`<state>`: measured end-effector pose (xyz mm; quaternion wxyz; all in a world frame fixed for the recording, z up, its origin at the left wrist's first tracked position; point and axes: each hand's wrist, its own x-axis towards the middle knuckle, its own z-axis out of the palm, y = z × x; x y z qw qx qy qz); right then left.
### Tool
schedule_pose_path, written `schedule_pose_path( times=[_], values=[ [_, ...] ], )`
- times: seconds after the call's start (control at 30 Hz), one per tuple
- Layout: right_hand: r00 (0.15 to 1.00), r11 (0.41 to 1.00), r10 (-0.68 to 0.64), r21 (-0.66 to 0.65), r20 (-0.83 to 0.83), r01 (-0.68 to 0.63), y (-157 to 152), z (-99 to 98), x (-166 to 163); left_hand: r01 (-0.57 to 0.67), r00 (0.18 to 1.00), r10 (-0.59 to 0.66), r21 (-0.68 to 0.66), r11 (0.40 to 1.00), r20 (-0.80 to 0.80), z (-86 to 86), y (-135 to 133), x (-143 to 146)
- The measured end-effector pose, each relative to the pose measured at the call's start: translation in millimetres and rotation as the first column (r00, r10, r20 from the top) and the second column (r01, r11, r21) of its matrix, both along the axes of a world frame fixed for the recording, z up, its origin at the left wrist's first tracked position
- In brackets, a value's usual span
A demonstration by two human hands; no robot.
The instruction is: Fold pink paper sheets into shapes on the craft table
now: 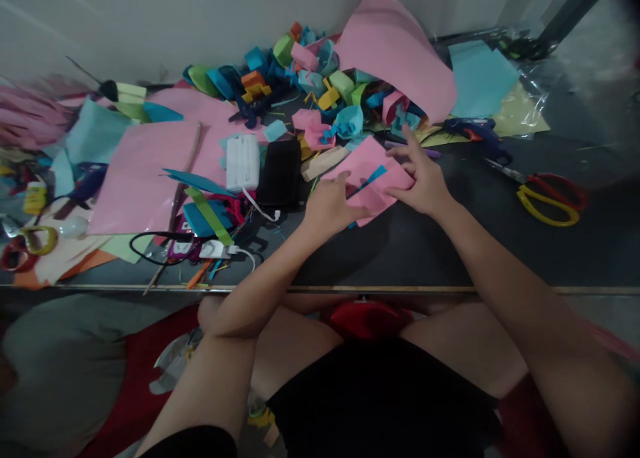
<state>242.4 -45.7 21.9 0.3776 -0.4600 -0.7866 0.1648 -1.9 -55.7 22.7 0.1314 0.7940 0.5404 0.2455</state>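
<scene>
A sheet of pink paper (361,157), folded over in part, is held between my two hands above the dark table. A narrow blue strip (379,172) shows at the fold. My left hand (330,206) grips the paper's left side, thumb and finger bent around it. At the right edge, my right hand (423,181) pinches the paper between thumb and fingers, its index finger raised. Just left of the paper lie a beige block-like piece (325,163) and a black phone (280,173).
Scissors with red and yellow handles (547,195) lie at the right. Several small coloured paper shapes (310,81) are heaped behind, beside a large pink sheet (395,51). A white charger (243,163) with a cable sits left. A glue gun (475,131) lies right of the heap.
</scene>
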Motion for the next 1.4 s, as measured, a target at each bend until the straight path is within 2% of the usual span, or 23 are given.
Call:
schedule_pose_path(
  times=[0.17,0.23,0.3,0.4,0.5,0.63,0.77,0.9,1.0,1.2,1.4],
  values=[
    [0.987,0.983,-0.144,0.108,-0.075,0.151,-1.4,3.4,-3.7,0.094,0.980,-0.096,0.017,0.995,0.176,-6.1,17.9,-6.7],
    [0.985,0.982,-0.144,0.111,-0.090,0.154,0.3,2.3,-2.6,0.130,0.967,-0.148,0.102,0.986,0.208,-5.2,21.3,-4.8],
    [0.991,0.989,-0.095,0.106,-0.095,0.105,3.2,-0.5,0.4,0.173,0.961,-0.220,0.256,0.951,0.170,-4.0,24.4,-4.4],
    [0.999,0.990,0.003,0.144,-0.047,0.004,7.6,-5.1,8.0,0.349,0.926,-0.378,0.397,0.849,-0.008,-6.4,32.4,-8.8],
    [0.994,0.984,0.047,0.165,0.103,-0.064,9.5,-6.0,17.2,0.507,0.858,-0.505,0.332,0.796,-0.100,-14.3,42.8,-15.1],
    [0.949,0.995,0.008,0.091,0.316,-0.039,8.5,-1.6,26.9,0.594,0.803,-0.590,0.188,0.782,-0.083,-22.1,48.3,-16.5],
    [0.916,0.998,-0.041,0.054,0.398,0.022,6.1,4.2,29.4,0.580,0.815,-0.576,0.093,0.810,-0.061,-21.9,47.1,-13.1],
    [0.895,0.996,-0.063,-0.024,0.442,0.082,3.9,9.8,28.7,0.514,0.857,-0.511,0.042,0.857,-0.072,-20.9,49.0,-12.7],
    [0.903,0.993,-0.014,-0.102,0.429,0.063,4.4,12.0,28.4,0.494,0.868,-0.492,0.026,0.869,-0.076,-20.6,50.2,-13.8],
    [0.952,0.980,0.079,-0.195,0.295,-0.021,5.3,7.7,18.1,0.424,0.906,-0.422,0.037,0.905,-0.040,-14.6,48.9,-15.5],
    [0.918,0.986,0.095,-0.164,0.384,-0.034,1.2,7.5,12.6,0.319,0.948,-0.319,0.014,0.948,0.014,-12.9,53.9,-21.3]
  ],
)
